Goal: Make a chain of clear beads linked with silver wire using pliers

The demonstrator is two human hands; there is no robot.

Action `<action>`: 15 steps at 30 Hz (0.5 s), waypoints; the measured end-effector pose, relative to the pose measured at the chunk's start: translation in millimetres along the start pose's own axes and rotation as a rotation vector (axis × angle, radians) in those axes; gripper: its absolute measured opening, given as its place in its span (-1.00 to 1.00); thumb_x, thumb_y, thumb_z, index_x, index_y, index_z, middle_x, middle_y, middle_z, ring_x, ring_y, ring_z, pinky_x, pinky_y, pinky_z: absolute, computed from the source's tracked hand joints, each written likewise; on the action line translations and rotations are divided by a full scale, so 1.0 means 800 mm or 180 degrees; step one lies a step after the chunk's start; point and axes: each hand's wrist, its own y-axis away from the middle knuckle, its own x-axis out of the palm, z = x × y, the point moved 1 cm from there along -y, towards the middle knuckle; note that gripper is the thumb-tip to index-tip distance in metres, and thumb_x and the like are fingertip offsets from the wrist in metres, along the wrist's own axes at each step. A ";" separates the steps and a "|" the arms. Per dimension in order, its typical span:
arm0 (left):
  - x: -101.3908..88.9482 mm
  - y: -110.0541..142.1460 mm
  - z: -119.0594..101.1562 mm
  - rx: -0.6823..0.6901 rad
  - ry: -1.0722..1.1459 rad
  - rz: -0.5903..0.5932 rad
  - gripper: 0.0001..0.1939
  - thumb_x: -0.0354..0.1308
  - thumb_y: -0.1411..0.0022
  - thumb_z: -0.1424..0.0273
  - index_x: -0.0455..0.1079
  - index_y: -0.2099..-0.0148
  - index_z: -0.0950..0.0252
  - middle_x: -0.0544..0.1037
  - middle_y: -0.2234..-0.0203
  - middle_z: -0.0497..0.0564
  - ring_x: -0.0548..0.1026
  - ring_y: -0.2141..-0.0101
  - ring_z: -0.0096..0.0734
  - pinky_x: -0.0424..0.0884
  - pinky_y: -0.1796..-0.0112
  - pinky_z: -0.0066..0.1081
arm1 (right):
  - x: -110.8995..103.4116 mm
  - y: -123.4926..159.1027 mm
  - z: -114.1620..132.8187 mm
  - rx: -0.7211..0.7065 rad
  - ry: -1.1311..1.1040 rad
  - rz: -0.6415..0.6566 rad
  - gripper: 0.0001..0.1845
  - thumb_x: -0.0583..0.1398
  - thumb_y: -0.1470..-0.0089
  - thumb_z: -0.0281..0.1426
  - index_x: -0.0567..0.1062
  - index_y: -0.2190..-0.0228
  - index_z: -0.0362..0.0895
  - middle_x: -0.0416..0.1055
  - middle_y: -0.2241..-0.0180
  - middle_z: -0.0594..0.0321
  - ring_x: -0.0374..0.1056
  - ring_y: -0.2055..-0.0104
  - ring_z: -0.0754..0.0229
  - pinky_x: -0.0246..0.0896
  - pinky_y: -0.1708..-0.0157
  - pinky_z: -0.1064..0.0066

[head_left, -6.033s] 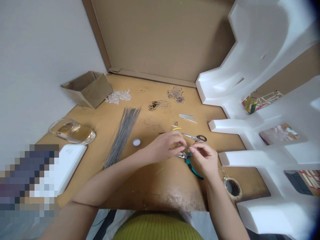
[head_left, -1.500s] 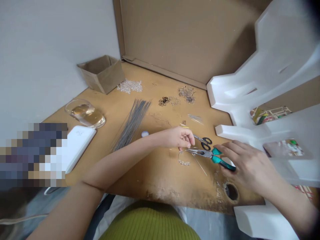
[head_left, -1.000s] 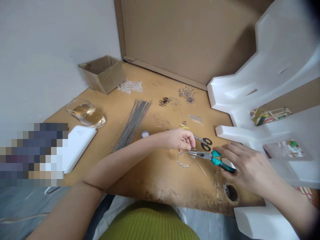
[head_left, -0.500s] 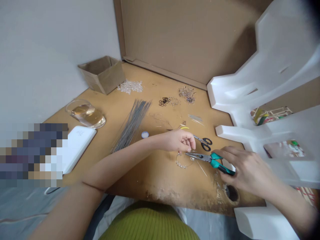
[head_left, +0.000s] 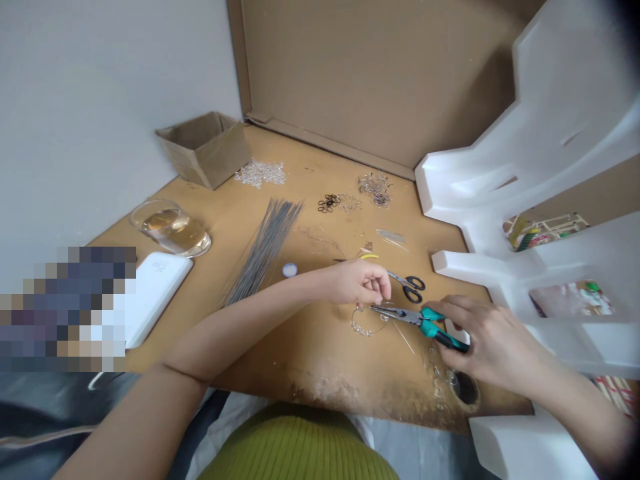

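Observation:
My left hand [head_left: 361, 283] is curled in a pinch over a small chain of clear beads on wire [head_left: 367, 325], which hangs down onto the wooden table [head_left: 310, 353]. My right hand [head_left: 487, 337] grips the teal handles of needle-nose pliers [head_left: 417, 319]. The pliers' metal tip points left and meets the wire right under my left fingertips. Black-handled scissors [head_left: 409, 286] lie just behind the pliers.
A bundle of thin grey wires [head_left: 263, 248], a small white disc [head_left: 289, 269], piles of clear beads [head_left: 260, 173], black rings [head_left: 329, 202] and metal findings [head_left: 375, 189] lie farther back. A cardboard box [head_left: 204, 147], glass dish [head_left: 170, 227] and white device [head_left: 155, 293] sit left. White foam blocks [head_left: 505, 173] crowd the right; a round hole [head_left: 465, 390] is near the front edge.
My hands came apart from close handwork; my right hand took up the pliers and brought their tip left to the beaded wire that my left hand keeps pinched. The view shifted left.

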 end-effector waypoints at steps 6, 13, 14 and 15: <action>0.000 0.000 -0.002 -0.0084 -0.0030 -0.0034 -0.90 0.04 -0.05 0.63 0.30 0.35 0.39 0.33 0.60 -0.12 0.30 0.58 -0.67 0.27 0.54 -0.61 | 0.000 0.000 0.000 -0.0022 0.0005 0.0062 -0.57 0.13 0.17 -0.38 0.44 0.16 -0.13 0.49 0.26 0.15 0.44 0.37 0.10 0.31 0.42 0.30; 0.004 -0.003 -0.002 -0.0072 -0.0116 -0.0188 -0.91 0.08 -0.02 0.62 0.32 0.36 0.39 0.32 0.64 -0.15 0.29 0.61 -0.66 0.24 0.54 -0.59 | 0.002 -0.001 0.002 -0.0059 0.0089 0.0022 -0.62 0.11 0.15 -0.38 0.45 0.21 -0.15 0.49 0.36 0.17 0.42 0.45 0.13 0.24 0.49 0.36; 0.005 -0.004 0.000 -0.0075 -0.0134 -0.0224 -0.91 0.08 -0.01 0.62 0.32 0.36 0.39 0.32 0.64 -0.15 0.28 0.62 -0.67 0.24 0.54 -0.59 | 0.003 -0.001 0.002 -0.0071 0.0106 0.0016 -0.63 0.10 0.14 -0.38 0.46 0.21 -0.16 0.48 0.38 0.18 0.41 0.46 0.14 0.23 0.50 0.37; 0.006 -0.005 0.003 -0.0074 -0.0148 -0.0260 -0.91 0.08 -0.01 0.61 0.32 0.36 0.39 0.32 0.64 -0.15 0.27 0.62 -0.67 0.24 0.54 -0.59 | 0.003 -0.002 0.002 -0.0074 0.0123 0.0014 -0.63 0.10 0.14 -0.38 0.46 0.22 -0.16 0.48 0.40 0.18 0.41 0.47 0.14 0.21 0.52 0.38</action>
